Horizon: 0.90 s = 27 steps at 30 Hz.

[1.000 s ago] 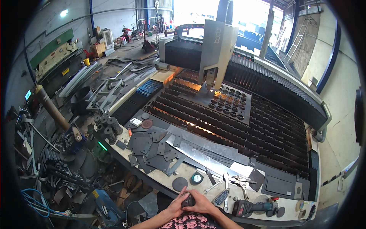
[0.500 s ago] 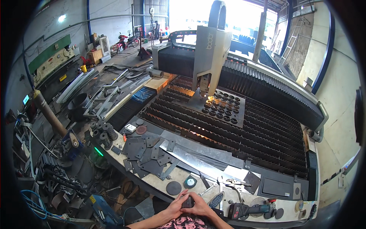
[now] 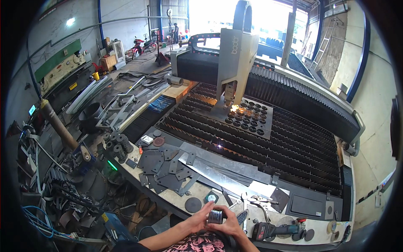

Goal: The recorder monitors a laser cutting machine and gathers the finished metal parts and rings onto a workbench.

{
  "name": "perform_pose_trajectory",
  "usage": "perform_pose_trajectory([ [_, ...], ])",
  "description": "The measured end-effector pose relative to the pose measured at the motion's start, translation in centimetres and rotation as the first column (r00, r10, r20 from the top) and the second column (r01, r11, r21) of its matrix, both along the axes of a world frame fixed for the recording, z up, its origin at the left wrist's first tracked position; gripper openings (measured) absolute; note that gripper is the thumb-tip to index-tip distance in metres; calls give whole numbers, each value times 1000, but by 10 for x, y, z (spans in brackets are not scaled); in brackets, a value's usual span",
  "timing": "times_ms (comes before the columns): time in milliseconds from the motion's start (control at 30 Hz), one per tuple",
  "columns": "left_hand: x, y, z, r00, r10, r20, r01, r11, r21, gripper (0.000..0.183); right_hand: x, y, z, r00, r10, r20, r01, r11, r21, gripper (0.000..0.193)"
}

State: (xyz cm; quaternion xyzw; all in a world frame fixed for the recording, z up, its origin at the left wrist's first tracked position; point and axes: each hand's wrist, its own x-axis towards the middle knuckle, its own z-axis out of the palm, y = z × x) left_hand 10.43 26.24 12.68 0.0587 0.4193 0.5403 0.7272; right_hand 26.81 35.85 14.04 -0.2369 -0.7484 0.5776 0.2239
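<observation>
Between my two hands, low in the middle, is a stack of round metal discs (image 3: 215, 216) with shiny edges, seen from the side. My left hand (image 3: 200, 219) is closed round its left side, and my right hand (image 3: 229, 222) wraps its right side with the thumb and fingers. Just beyond my left hand, a dark round disc (image 3: 193, 205) lies flat on the machine's front ledge. A green and black tape measure (image 3: 211, 197) sits right beyond my fingers. Spanners (image 3: 245, 201) and locking pliers (image 3: 262, 200) lie to the right of it.
A cordless angle grinder (image 3: 279, 230) lies on the ledge at right. Flat dark plates (image 3: 166, 168) and stacked discs (image 3: 120, 147) crowd its left. Beyond, the cutting machine's head (image 3: 229, 94) sparks over a perforated metal sheet (image 3: 256, 119) on toothed slats (image 3: 302, 159). Scrap metal covers the floor at left.
My hands have shifted slightly right and opened round the stack, so its shiny ridged side now shows. The view has tilted a little.
</observation>
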Motion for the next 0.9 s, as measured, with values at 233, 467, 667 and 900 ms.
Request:
perform_pose_trajectory([
  [233,2,8,32,999,-37,17,34,986,161,83,-5,2,48,996,43,79,-66,946,317,82],
  [467,9,9,69,982,28,185,-117,863,492,108,7,25,74,935,135,-329,-125,991,51,104],
  [667,23,7,63,775,-193,603,-205,825,527,107,35,40,80,950,119,-287,-134,990,-32,87],
  [900,44,-1,47,408,-421,810,-355,744,566,102,22,17,102,946,146,-288,-67,962,265,55],
])
